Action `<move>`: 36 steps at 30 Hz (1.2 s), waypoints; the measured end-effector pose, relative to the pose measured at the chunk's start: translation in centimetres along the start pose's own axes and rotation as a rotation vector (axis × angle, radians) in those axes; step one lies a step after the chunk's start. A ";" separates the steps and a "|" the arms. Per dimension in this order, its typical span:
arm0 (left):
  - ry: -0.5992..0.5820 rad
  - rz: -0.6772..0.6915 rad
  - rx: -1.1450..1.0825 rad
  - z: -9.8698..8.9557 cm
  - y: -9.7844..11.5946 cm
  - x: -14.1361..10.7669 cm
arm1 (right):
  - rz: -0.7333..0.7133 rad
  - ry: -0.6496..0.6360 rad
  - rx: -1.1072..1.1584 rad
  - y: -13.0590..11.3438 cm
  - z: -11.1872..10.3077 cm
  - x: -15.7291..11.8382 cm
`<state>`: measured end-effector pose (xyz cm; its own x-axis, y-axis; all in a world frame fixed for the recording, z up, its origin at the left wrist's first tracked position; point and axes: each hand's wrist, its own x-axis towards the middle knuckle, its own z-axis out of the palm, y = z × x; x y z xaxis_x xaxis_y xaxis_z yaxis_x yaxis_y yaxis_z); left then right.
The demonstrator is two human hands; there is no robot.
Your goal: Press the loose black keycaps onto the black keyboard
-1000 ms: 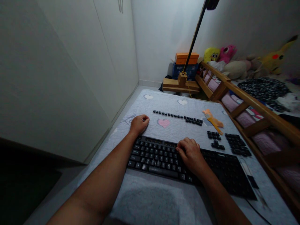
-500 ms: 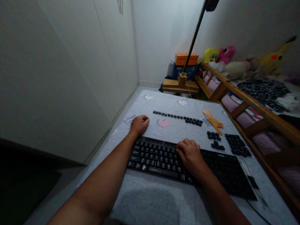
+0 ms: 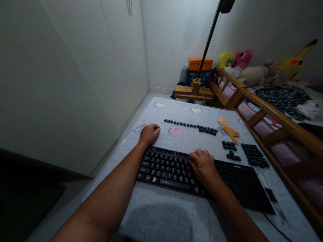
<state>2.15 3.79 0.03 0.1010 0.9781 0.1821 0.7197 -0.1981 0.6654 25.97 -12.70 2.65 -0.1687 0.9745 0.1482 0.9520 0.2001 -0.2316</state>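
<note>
Laid out on pale heart-patterned cover [image 3: 181,143]: black keyboard [image 3: 165,166] with cable [image 3: 277,229]; beyond, long keycap row [image 3: 185,124], short keycap block [image 3: 208,131]; farther right, orange cloth [image 3: 235,131] under yellow-handled brush [image 3: 230,135], three keycap clusters [image 3: 229,146], slender tool [image 3: 271,195].

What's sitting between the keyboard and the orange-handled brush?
In the head view, two small groups of loose black keycaps lie on the patterned cloth between the keyboard and the brush.

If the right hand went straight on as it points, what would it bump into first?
Beyond the keyboard beneath it, the right hand would probably meet the row of loose keys, though its height is unclear.
</note>
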 end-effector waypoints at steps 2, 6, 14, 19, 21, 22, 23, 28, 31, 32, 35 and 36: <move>0.002 0.002 0.001 0.0 -0.1 0.0 | 0.004 -0.001 -0.013 -0.1 0.0 0.0; 0.006 0.000 0.009 0.0 0.0 0.0 | 0.003 -0.001 -0.024 -0.2 -0.1 0.0; 0.003 -0.004 0.001 0.1 -0.1 0.0 | -0.004 -0.004 -0.047 -0.6 -0.4 0.1; 0.002 -0.009 0.010 0.0 -0.1 0.0 | 0.006 -0.010 -0.008 -0.5 -0.4 0.0; 0.000 -0.008 0.011 0.0 0.0 0.0 | 0.013 -0.012 0.026 -0.3 -0.5 0.0; -0.002 -0.008 0.009 0.0 0.0 0.0 | 0.017 -0.006 0.045 -0.2 -0.6 0.0; -0.004 -0.008 0.007 0.0 0.0 0.0 | 0.019 0.003 0.066 -0.1 -0.7 -0.1; -0.002 -0.006 0.003 0.0 0.1 0.0 | 0.018 0.065 0.146 1.0 -0.9 -0.3; 0.001 -0.004 0.008 0.0 0.0 0.1 | 0.032 0.104 0.147 2.1 -1.1 -0.1; 0.001 -0.003 0.009 0.1 0.0 0.1 | 0.034 0.108 0.138 2.4 -1.1 0.0; 0.000 0.005 0.009 0.2 -0.1 0.1 | 0.032 0.088 0.072 3.7 -1.6 0.9; 0.001 0.006 0.007 0.2 -0.1 0.1 | 0.035 0.080 0.039 4.2 -1.8 1.4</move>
<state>2.17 3.93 -0.18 0.1048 0.9768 0.1866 0.7241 -0.2036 0.6590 30.17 -10.69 3.58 -0.1127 0.9700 0.2155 0.9461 0.1710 -0.2751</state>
